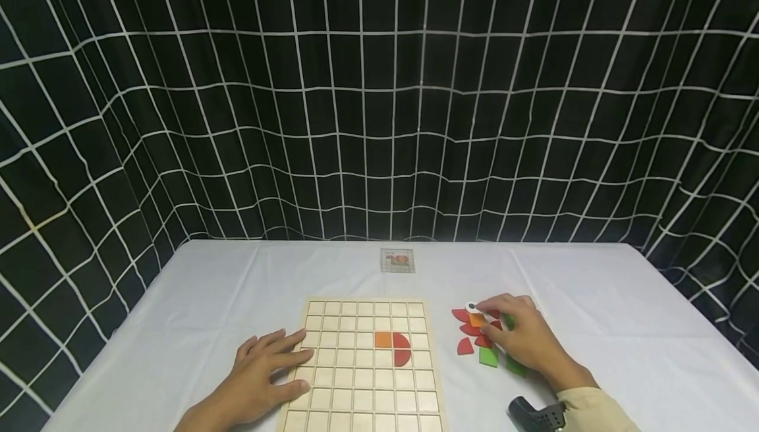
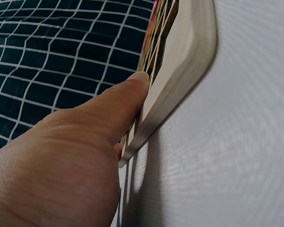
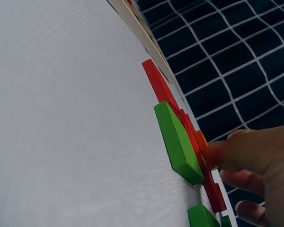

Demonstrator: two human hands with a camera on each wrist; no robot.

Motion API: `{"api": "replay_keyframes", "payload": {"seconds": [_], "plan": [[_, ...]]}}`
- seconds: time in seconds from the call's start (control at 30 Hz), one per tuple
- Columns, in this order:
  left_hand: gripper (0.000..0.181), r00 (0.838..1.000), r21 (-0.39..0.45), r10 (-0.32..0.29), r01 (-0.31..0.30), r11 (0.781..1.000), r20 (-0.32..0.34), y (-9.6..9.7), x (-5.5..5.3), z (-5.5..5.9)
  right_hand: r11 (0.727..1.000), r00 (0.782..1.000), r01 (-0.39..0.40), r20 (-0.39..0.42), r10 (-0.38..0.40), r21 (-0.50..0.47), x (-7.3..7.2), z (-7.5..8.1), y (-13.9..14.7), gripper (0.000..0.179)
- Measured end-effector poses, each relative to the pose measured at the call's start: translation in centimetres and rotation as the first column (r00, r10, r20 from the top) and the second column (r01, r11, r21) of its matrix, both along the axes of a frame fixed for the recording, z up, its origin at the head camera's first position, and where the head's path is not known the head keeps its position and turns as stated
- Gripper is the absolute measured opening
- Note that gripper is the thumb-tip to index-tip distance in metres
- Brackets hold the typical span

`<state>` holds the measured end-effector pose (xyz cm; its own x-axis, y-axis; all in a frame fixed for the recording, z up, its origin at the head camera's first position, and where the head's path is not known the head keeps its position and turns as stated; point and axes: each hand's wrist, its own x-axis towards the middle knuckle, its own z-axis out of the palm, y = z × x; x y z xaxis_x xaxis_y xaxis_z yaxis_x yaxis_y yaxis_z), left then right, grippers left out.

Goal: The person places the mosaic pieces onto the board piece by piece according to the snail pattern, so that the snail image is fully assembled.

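A pale wooden grid board (image 1: 344, 379) lies on the table. An orange square (image 1: 383, 340) and two red quarter-round pieces (image 1: 402, 357) sit in its cells, together forming an orange block beside a red half-circle. My left hand (image 1: 252, 369) rests on the board's left edge with its fingers spread; the left wrist view shows the thumb (image 2: 132, 90) on the rim. To the board's right, my right hand (image 1: 524, 336) reaches over a loose pile of pieces. Its thumb touches or nearly touches an orange piece (image 3: 203, 146). A gap shows between thumb and forefinger; some pieces are hidden beneath the hand.
Red pieces (image 1: 465, 347), green pieces (image 1: 489, 357) and a white round piece with a dark centre (image 1: 471, 307) are in the pile. A small picture card (image 1: 398, 261) lies behind the board on the white tablecloth (image 1: 296, 267). Dark netted curtain (image 1: 379, 109) encloses the table.
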<state>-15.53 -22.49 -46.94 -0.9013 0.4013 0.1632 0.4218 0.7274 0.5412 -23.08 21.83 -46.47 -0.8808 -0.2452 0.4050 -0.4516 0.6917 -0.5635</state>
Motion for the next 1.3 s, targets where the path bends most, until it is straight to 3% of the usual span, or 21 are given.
{"api": "replay_keyframes", "payload": {"seconds": [0.17, 0.37, 0.63, 0.9, 1.1, 1.3], "plan": [[0.054, 1.0, -0.001, 0.002, -0.002, 1.0, -0.001, 0.0, 0.0, 0.0, 0.999, 1.0, 0.01, -0.023, -0.009, 0.048, -0.2, -0.4, 0.0, 0.026], [0.054, 1.0, -0.002, 0.002, -0.002, 1.0, -0.006, 0.0, 0.0, -0.1, 0.996, 0.998, 0.053, 0.024, -0.055, 0.077, -0.1, -0.4, -0.1, 0.02], [0.055, 1.0, -0.008, 0.004, -0.004, 1.0, 0.003, -0.1, 0.0, -0.3, 1.0, 0.995, 0.021, -0.103, -0.019, 0.022, 0.1, 0.4, -0.2, 0.02], [0.055, 1.0, 0.0, -0.006, 0.006, 1.0, 0.005, -0.1, 0.0, -0.1, 1.0, 0.99, 0.011, -0.143, -0.012, -0.008, 0.5, 1.9, -1.0, 0.018], [0.055, 1.0, 0.005, -0.008, 0.008, 1.0, 0.007, -0.1, -0.1, 0.0, 1.0, 0.966, -0.011, -0.257, 0.003, -0.029, 1.2, 3.4, -1.8, 0.019], [0.055, 1.0, 0.008, -0.007, 0.007, 1.0, 0.015, -0.1, 0.0, 0.0, 0.987, 0.922, -0.136, -0.376, 0.093, -0.09, 2.1, 5.2, -3.5, 0.024]]}}
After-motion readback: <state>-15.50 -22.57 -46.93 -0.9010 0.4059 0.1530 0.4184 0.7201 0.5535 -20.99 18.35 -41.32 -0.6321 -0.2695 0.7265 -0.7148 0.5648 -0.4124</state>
